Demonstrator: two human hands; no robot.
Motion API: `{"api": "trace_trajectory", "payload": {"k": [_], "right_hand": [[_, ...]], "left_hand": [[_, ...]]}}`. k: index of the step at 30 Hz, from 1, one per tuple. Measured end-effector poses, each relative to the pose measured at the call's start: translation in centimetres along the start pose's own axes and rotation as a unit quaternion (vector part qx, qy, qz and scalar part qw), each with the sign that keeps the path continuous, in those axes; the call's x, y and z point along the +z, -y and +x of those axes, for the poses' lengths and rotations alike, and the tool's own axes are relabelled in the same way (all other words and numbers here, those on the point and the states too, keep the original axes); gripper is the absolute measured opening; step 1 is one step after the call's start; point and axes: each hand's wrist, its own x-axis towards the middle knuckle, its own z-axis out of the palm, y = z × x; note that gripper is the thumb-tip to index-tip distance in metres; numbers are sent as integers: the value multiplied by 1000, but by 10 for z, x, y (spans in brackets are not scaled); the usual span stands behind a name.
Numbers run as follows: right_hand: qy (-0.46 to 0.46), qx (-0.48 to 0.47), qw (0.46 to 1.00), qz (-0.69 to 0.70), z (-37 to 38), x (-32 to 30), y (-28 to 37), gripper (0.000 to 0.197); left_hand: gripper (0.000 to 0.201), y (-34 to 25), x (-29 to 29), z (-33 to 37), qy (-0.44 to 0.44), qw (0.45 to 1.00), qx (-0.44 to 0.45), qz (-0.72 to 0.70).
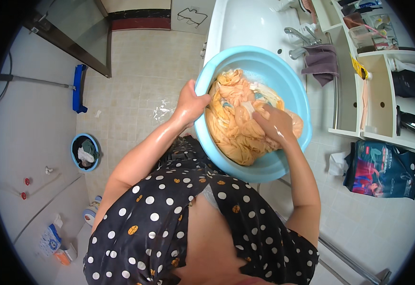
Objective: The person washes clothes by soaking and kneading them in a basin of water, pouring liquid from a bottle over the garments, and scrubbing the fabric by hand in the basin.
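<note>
A large light-blue basin point(298, 90) rests tilted at the edge of the white sink, close against my body. Inside lies a wet, bunched heap of yellow and peach cloth point(243, 135), with a little foam at the far side. My left hand point(191, 102) is closed round the basin's left rim, thumb on the inside. Down in the basin, my right hand point(275, 124) has its fingers curled into the cloth, and the folds partly hide the fingertips. Beside those fingers shows a small pale patch that I cannot make out. Both forearms look wet.
Beyond the basin are the sink point(245, 23) and a metal faucet point(302, 37). A purple-grey towel point(321, 61) hangs at right beside open shelves point(376, 88). A dark plastic package point(382, 168) is at right. On the left stand a small bucket point(73, 152) of clothes and a blue-headed mop point(79, 90).
</note>
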Motion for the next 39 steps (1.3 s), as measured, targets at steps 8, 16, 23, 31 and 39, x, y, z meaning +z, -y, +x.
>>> {"api": "trace_trajectory", "payload": {"k": [8,16,23,31,39], "right_hand": [[141,-36,979,-143,97,55,-11,42],[51,-60,996,-34,126,60,-21,48],[154,-95,968,175,126,88,11,69],[137,-245,959,-48,31,-21,55,38],[117,-348,923,-117,-8,13,59,24]], "left_hand": [[30,0,-5,2,10,994,14,107],[28,1,-6,1,12,995,21,99],[27,3,2,4,1,998,23,52],[26,1,3,0,-20,1000,0,-6],[26,3,2,-4,-26,998,9,-48]]}}
